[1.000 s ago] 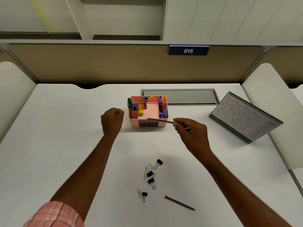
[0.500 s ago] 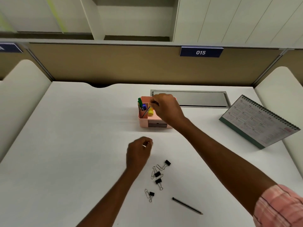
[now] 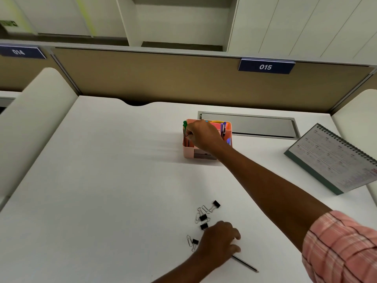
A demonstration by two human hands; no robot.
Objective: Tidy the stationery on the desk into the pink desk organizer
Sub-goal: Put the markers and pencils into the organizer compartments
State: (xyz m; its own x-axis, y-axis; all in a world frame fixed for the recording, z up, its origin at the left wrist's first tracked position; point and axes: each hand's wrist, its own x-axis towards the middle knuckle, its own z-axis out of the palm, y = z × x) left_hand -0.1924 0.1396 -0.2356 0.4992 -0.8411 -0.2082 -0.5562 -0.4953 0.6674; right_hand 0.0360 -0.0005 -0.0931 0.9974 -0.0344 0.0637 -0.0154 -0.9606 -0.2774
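The right hand [image 3: 204, 135] is over the front left pocket of the pink desk organizer [image 3: 188, 151] at the back of the white desk [image 3: 102, 180], with its fingers pinched on a thin dark pencil [image 3: 188, 142] that stands in that pocket. The left hand [image 3: 218, 245] lies on the other pencil [image 3: 245, 263] near the binder clips [image 3: 203, 217] and paper clips [image 3: 189, 240]; its fingers are curled down, but I cannot tell if they grip it yet. To do this well, let the first pencil slide down straight before letting go, and pinch the second one near its middle so it does not roll.
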